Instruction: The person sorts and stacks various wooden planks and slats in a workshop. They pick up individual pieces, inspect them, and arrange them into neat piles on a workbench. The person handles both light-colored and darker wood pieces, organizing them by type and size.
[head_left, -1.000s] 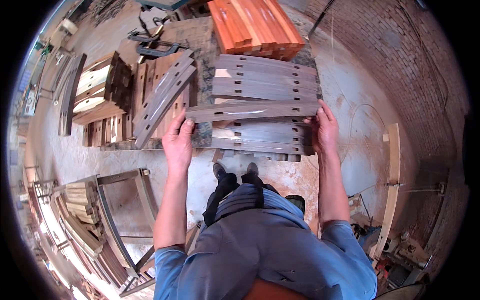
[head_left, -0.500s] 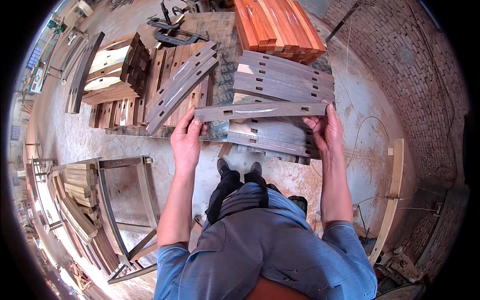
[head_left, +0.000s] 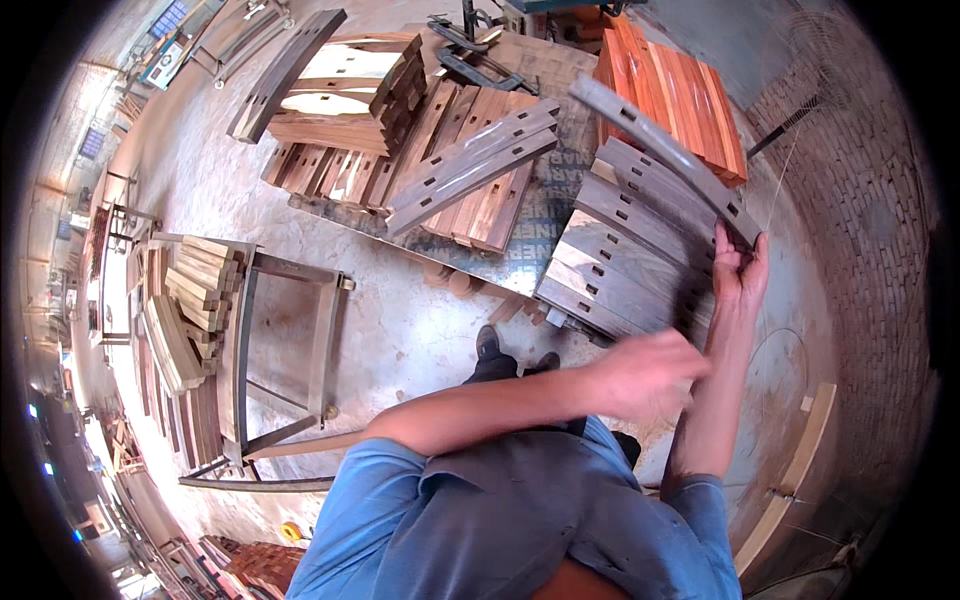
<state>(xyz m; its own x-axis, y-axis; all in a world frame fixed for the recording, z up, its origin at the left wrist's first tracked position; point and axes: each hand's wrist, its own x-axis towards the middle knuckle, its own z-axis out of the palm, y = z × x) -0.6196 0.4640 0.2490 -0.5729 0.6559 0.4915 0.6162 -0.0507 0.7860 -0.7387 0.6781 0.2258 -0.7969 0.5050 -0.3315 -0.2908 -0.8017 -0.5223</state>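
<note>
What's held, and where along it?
The right hand grips a slotted wooden slat by its near end; the left hand is blurred, its contents unclear.

So the counter is a dark, scuffed flat board with pale print on it, and it's pretty loaded. Far side has black metal clamps plus a stack of orange-red wooden bars. Left part carries a row of brown slotted wooden slats. Grey-brown slotted wooden slats spread out at the right, can't tell what's directly under them. Pale, stained floor has a dark metal frame standing on it.
</note>
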